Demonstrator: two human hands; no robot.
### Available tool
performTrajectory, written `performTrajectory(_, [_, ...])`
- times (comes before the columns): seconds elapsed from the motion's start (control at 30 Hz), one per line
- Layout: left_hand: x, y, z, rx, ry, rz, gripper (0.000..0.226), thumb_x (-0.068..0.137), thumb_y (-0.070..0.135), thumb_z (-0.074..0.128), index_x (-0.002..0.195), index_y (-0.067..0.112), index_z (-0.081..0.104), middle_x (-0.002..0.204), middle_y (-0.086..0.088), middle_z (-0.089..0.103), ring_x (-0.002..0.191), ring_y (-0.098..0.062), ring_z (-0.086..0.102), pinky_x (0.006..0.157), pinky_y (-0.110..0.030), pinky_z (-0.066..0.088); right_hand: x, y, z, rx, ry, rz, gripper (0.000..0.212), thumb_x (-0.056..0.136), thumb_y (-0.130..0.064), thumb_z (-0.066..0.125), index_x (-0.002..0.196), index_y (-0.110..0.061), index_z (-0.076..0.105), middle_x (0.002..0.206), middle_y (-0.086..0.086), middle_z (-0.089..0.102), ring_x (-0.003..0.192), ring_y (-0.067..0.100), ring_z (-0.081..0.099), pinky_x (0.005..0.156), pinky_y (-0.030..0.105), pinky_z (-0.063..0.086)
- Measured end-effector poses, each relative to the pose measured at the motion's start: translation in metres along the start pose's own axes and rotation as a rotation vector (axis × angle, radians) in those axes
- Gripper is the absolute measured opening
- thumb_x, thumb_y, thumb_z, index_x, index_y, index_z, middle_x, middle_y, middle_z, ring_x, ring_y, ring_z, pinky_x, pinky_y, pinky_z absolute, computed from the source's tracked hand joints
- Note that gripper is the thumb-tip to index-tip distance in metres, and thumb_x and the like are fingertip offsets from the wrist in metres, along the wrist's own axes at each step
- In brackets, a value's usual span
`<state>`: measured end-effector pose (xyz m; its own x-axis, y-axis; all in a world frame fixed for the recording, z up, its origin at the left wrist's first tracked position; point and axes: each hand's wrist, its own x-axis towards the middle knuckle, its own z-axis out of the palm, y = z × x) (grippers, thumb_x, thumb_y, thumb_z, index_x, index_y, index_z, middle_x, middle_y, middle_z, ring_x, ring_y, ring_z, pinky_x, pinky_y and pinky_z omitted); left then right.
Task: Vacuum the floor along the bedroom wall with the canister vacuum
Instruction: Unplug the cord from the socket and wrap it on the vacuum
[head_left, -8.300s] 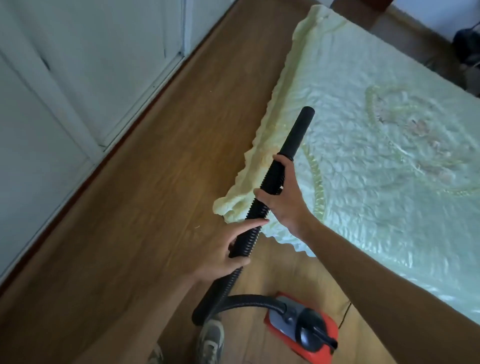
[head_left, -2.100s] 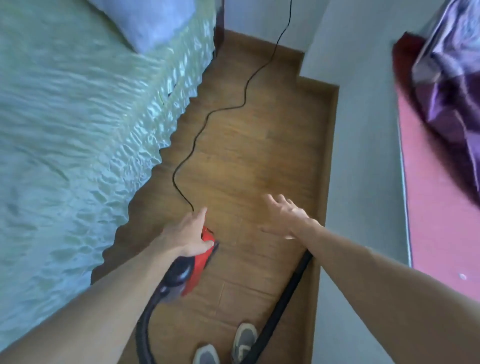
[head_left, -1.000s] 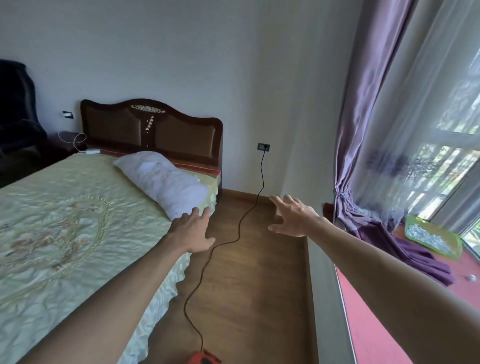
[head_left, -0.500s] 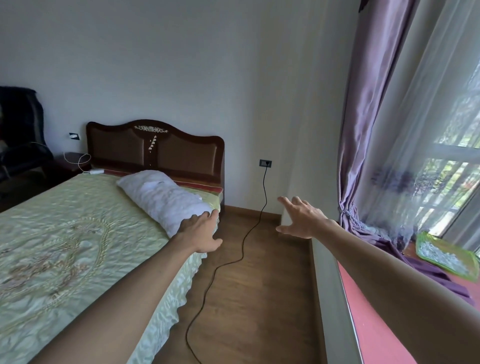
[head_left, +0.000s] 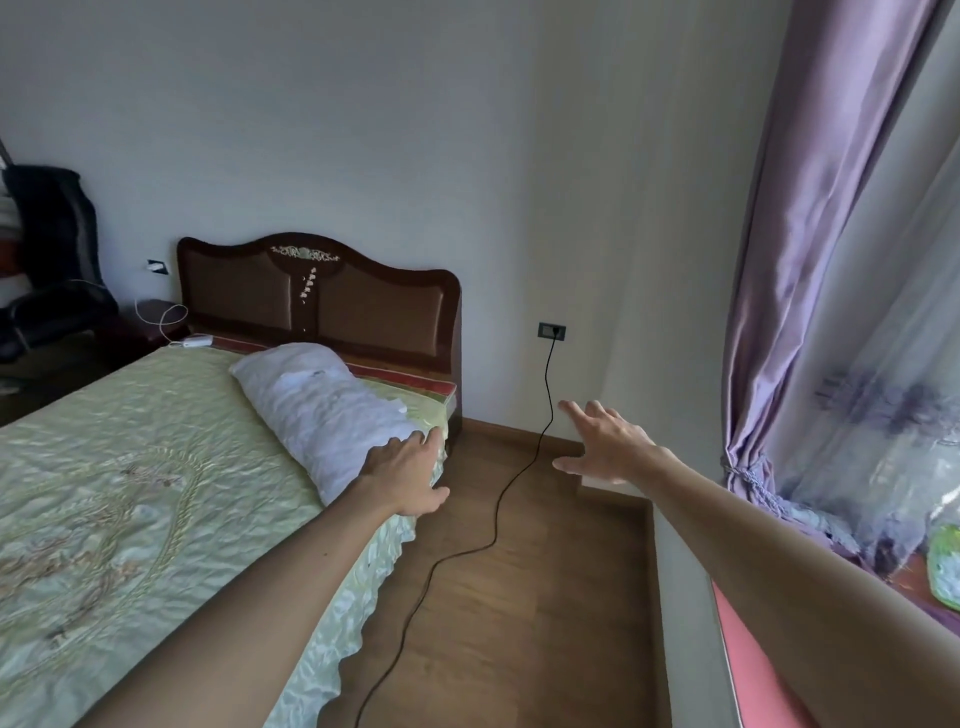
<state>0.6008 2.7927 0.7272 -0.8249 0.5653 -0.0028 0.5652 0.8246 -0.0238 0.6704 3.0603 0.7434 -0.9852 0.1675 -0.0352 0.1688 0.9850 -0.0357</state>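
The canister vacuum is out of view. Its black power cord (head_left: 493, 525) runs across the wooden floor (head_left: 524, 597) from the bottom edge up to a wall socket (head_left: 551, 331). My left hand (head_left: 408, 475) is stretched forward with fingers apart, held over the bed's near corner and holding nothing. My right hand (head_left: 605, 444) is also stretched forward, fingers spread and empty, in front of the wall corner. Both forearms reach in from the bottom of the view.
A bed (head_left: 130, 483) with a pale green cover, white pillow (head_left: 322, 405) and dark headboard (head_left: 317, 301) fills the left. A low white ledge (head_left: 680, 597) with a red top and purple curtain (head_left: 789, 291) bound the right. A narrow floor strip lies between them.
I have let go of the vacuum and hose and my view has lifted from the floor to the room. In the last second both empty hands stayed stretched forward as the view kept rising.
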Motion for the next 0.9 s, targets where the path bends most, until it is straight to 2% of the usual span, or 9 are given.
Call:
performTrajectory(0.17, [0.099,0.023,-0.002,-0.015,-0.006,-0.032,0.077,0.088,0.048,0.058,0.148,0.015,0.023,0.134,-0.008,0.052,0.115,-0.031,0.057,0.081,-0.039,0.048,0.078,0.057,0.002,-0.015,-0.051,-0.021,0.083,0.088,-0.054,0.061,0.152,-0.027,0.016,0.138,0.009,0.039,0.126,0.032,0.044,0.090,0.046,0.051])
performTrajectory(0.4, [0.201,0.060,-0.010,-0.009,-0.006,-0.007,0.070,0.089,0.047,0.057,0.143,0.015,0.027,0.123,-0.007,0.055,0.106,-0.031,0.059,0.071,-0.037,0.043,0.147,0.134,-0.013,-0.016,-0.048,0.003,0.084,0.088,-0.054,0.061,0.152,-0.026,0.015,0.139,0.010,0.039,0.126,0.032,0.044,0.093,0.047,0.051])
performTrajectory(0.57, [0.241,0.076,-0.014,-0.035,0.000,0.007,0.078,0.086,0.050,0.059,0.147,0.017,0.023,0.130,-0.007,0.054,0.111,-0.032,0.059,0.082,-0.042,0.052,0.175,0.171,-0.018,-0.007,-0.041,0.013,0.085,0.088,-0.056,0.061,0.152,-0.028,0.014,0.138,0.011,0.040,0.124,0.031,0.046,0.092,0.046,0.052])
performTrajectory(0.8, [0.272,0.075,-0.021,0.000,-0.006,0.000,0.075,0.087,0.047,0.060,0.146,0.015,0.026,0.134,-0.007,0.050,0.116,-0.033,0.056,0.086,-0.043,0.050,0.207,0.186,-0.021,0.005,-0.032,0.003,0.083,0.088,-0.055,0.061,0.151,-0.027,0.015,0.137,0.010,0.041,0.123,0.031,0.046,0.089,0.045,0.051])
performTrajectory(0.9, [0.290,0.071,-0.023,0.006,-0.009,-0.008,0.074,0.087,0.047,0.060,0.144,0.015,0.027,0.129,-0.007,0.053,0.113,-0.032,0.057,0.083,-0.041,0.048,0.222,0.188,-0.025,0.008,-0.031,-0.005,0.082,0.089,-0.054,0.061,0.151,-0.026,0.015,0.137,0.011,0.041,0.123,0.032,0.046,0.089,0.045,0.051])
